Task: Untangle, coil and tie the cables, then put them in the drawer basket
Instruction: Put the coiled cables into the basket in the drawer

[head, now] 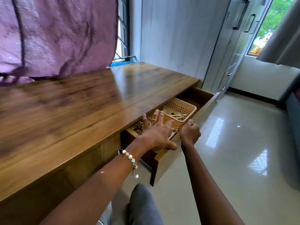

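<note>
nearest the camera is a bent knee in grey trousers [142, 207], with both forearms reaching forward over it. the left wrist wears a beaded bracelet [129, 157]. the left hand [156, 135] reaches into the open drawer [164, 157] with fingers spread and straight, lying over the near rim of the tan plastic basket [181, 109]; it seems to clasp nothing. the right hand [190, 132] has its fingers curled round the top edge of the drawer front, just beside the basket's near corner.

the cables [176, 115] lie inside the basket as pale cream strands, loosely bundled; whether they are tied is too blurred to tell. they should be light, soft and springy, apt to uncoil, so a bundle is best taken round its middle, at the tie. the basket looks thin and flexible, so i would hold it by the rim.

beyond, the wooden bench [81, 103] runs left, a purple curtain [56, 34] hanging over its far edge.
</note>
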Demonstrator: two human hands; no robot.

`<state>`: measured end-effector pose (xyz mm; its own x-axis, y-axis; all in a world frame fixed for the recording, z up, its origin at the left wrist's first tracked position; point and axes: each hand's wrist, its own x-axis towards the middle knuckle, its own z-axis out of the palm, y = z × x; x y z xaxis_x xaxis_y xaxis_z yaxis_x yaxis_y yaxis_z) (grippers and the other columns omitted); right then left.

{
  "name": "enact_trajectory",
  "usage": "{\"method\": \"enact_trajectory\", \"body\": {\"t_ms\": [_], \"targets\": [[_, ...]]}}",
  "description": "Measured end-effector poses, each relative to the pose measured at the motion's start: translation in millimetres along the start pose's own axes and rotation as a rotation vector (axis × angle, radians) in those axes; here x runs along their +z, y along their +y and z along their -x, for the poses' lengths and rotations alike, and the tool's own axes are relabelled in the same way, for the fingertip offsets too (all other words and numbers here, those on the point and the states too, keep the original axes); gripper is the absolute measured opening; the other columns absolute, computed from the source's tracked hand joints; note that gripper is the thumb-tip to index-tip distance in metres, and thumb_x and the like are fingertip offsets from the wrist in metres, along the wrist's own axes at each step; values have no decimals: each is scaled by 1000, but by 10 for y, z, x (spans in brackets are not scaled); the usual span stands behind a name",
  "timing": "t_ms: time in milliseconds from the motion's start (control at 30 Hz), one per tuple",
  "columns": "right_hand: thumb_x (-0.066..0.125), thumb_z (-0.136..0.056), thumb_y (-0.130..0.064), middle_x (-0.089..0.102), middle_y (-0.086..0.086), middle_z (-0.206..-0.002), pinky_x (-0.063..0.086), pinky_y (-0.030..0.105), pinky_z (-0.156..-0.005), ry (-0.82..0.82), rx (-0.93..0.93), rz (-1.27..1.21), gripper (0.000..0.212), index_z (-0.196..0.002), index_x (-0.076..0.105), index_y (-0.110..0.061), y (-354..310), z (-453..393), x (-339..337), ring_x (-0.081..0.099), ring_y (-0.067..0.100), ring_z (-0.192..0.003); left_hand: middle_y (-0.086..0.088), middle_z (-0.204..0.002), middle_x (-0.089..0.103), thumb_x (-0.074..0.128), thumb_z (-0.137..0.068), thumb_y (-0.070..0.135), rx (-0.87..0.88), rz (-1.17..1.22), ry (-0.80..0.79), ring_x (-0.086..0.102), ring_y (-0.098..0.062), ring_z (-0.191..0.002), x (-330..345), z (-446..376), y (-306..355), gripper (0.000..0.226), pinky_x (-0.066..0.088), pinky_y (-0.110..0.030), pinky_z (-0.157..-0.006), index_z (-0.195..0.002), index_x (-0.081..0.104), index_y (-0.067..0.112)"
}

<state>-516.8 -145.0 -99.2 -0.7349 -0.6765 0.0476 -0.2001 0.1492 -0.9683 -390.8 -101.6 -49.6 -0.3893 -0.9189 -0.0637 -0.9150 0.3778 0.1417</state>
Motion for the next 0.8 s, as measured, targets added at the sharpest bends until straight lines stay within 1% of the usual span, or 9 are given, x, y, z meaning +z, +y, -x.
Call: {"method": "enact_trajectory", "body": {"t_ms": [100,200,267,333,400,533,667,733,800], "targets": [[36,-100,-34,63,15,-103,41,31,-71,-88,-23,24,41,-108,61,-3,-133,58,291,58,28,-89,-13,-157,-22,61,-73,63,-144,-23,88,-30,-32,-140,-33,-10,-287,103,-22,-64,-105,-152,3,29],[42,-93,-41,61,13,-110,51,42,-84,-260,-33,98,45,-113,55,-3,-163,74,629,59,28,-96,-15,-158,-17,61,-73,64,-261,-86,205,-26,-33,-142,-67,-1,-506,103,-16,-65,-107,-151,8,25],[41,-88,-52,61,17,-116,51,42,-89,-364,-25,140,63,-116,55,2,-154,103,884,59,32,-102,-16,-159,-9,61,-74,63,-336,-113,264,-17,-35,-144,-92,-24,-652,99,-14,-64,-107,-150,13,22],[29,-88,-66,60,21,-120,47,41,-95,-443,-20,165,81,-118,56,5,-285,286,974,57,36,-110,-17,-159,2,59,-83,53,-394,-108,289,-3,-39,-145,-98,-54,-786,84,-6,-61,-111,-149,20,19],[27,-91,-65,57,23,-126,42,42,-102,-522,17,106,83,-121,55,7,-395,461,1017,52,38,-117,-19,-158,11,47,-95,32,-418,-101,300,10,-42,-144,-93,-82,-866,60,8,-56,-116,-148,23,16],[38,-66,-79,53,23,-131,43,42,-103,-581,25,113,105,-122,53,8,-441,595,1075,49,36,-122,-23,-155,19,39,-98,15,-421,-112,319,15,-45,-142,-83,-126,-858,52,15,-48,-118,-148,24,11],[50,-88,-54,66,15,-106,50,36,-88,-610,-62,266,58,-99,66,1,-605,557,1000,60,33,-101,-20,-149,30,59,-88,39,-360,-136,190,29,-43,-136,-205,-114,-949,68,25,-47,-111,-144,31,12],[54,-89,-49,68,14,-104,53,35,-78,-555,-232,521,45,-96,67,-6,-767,502,973,64,32,-95,-12,-135,45,68,-73,58,-298,-77,116,43,-35,-124,-394,-100,-1063,74,38,-44,-101,-132,47,18],[56,-90,-37,66,11,-108,48,33,-73,-419,-491,832,27,-99,66,-13,-1016,543,961,63,31,-99,-4,-113,60,71,-70,60,-268,141,66,56,-23,-105,-638,-123,-1242,62,47,-32,-85,-116,61,21]]}}
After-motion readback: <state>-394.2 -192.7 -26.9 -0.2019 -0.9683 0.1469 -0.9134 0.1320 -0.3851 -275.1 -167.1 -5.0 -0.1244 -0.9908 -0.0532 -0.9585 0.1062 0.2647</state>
